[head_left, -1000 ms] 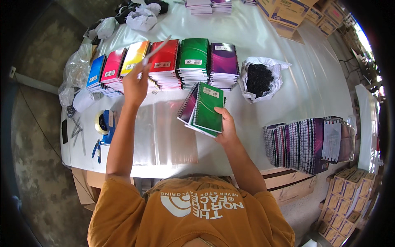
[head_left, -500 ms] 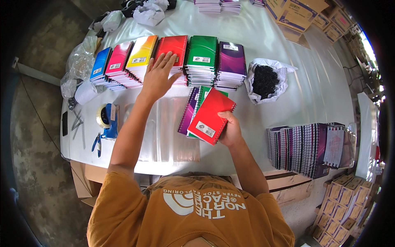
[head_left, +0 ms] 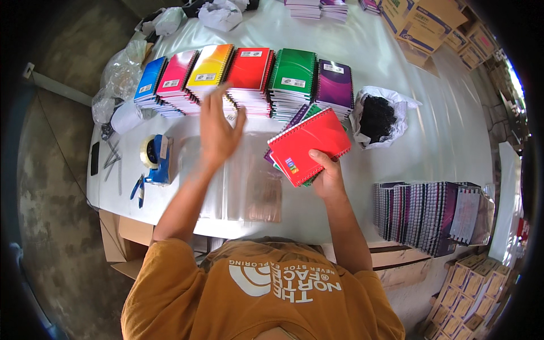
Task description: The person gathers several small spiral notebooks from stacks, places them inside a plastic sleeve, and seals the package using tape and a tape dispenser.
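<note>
My left hand [head_left: 220, 133] is smeared by motion in front of the yellow notebook stack [head_left: 211, 61] and the red notebook stack [head_left: 249, 71]. Its thumb stands apart from the fingers; a small label shows between them, but I cannot tell whether it is held. In my right hand [head_left: 330, 177] is a fanned bunch of spiral notebooks, thumb on top. A red notebook [head_left: 310, 146] covers most of the bunch, with parts of a purple notebook [head_left: 294, 118] and a green notebook [head_left: 313, 111] showing behind.
Blue [head_left: 152, 76], pink [head_left: 177, 71], green [head_left: 293, 68] and purple notebook stacks [head_left: 334, 79] flank the row. A bag of black coils [head_left: 378, 119] stands right of it. A tape dispenser [head_left: 161, 158] and pliers [head_left: 139, 190] lie left; bundled notebooks [head_left: 416, 218] stand right.
My left hand has come off the red stack toward me. The red stack's top label now sits at its far end. The red cover in my right hand now shows coloured lettering instead of a label.
</note>
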A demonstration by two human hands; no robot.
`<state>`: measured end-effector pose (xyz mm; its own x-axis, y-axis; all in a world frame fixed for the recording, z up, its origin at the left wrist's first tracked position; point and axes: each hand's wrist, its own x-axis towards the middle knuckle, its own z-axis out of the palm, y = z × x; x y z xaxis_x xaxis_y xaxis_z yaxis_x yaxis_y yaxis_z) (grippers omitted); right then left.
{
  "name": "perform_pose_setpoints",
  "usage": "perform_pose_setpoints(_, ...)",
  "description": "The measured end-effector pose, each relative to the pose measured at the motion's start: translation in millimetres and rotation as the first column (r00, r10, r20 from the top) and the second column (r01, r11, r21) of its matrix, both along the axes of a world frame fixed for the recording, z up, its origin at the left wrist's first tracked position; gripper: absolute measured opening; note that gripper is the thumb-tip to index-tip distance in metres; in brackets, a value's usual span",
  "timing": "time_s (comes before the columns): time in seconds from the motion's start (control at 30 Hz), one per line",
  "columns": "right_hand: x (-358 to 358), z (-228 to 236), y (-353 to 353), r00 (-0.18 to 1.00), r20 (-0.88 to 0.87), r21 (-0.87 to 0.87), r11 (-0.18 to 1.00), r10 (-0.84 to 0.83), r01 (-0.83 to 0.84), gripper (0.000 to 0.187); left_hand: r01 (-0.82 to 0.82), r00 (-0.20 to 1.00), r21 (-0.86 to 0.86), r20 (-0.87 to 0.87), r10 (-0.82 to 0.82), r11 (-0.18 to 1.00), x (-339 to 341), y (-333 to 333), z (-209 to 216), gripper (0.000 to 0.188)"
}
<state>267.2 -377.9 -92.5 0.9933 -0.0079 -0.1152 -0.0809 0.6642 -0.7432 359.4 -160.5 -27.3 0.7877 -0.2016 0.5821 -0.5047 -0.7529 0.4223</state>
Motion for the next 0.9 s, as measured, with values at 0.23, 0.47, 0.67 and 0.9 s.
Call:
perform_pose_setpoints(0.23, 3, -7, 9, 0.969, -0.122, 0.172, 0.966, 0.213, -0.191, 0.053, -0.084, 0.991, 0.371, 0.126, 0.040, 0.925, 77, 67, -2, 0.037)
perform_pose_setpoints(0.47, -2, -19, 22, 0.979, -0.094, 0.329, 0.934, 0.179, -0.140, 0.051, 0.586, 0.760, 0.452, -0.019, -0.650, 0.672, -65, -7, 10, 0.028)
perform_pose_setpoints(0.67, -4, -17, 14, 0.967, -0.154, 0.193, 0.966, 0.205, -0.174, 0.048, 0.187, 0.976, 0.196, 0.077, -0.205, 0.963, 19, 27, 30, 0.050)
perform_pose_setpoints(0.9, -3, -7, 21, 0.945, -0.141, 0.190, 0.944, 0.296, -0.268, 0.047, -0.030, 0.998, 0.492, 0.062, -0.001, 0.870, 85, 107, -7, 0.041)
